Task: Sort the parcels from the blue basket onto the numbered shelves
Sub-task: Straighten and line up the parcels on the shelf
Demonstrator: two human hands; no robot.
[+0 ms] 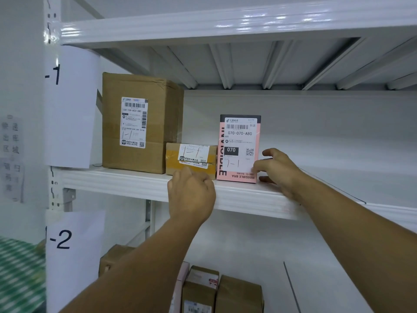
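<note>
On the shelf [126, 180] marked by a paper sign "-1" [67, 107] stand three parcels. A tall brown carton [137, 123] is at the left and a small yellow-taped carton [191, 158] sits beside it. An upright pink box [239, 150] with a "070-070-A80" label is to the right. My right hand [278, 170] is at the pink box's right edge, fingers spread, thumb touching its lower front corner. My left hand [191, 195] is curled into a fist at the shelf's front edge, right in front of the small carton, with nothing visible in it. The blue basket is out of view.
A paper sign "-2" [72, 249] marks the shelf below, where several cardboard parcels [225, 292] stand. Right of the pink box the upper shelf board [338, 175] is bare. Another shelf board [203, 26] runs overhead. A green checked thing [18, 272] shows at the lower left.
</note>
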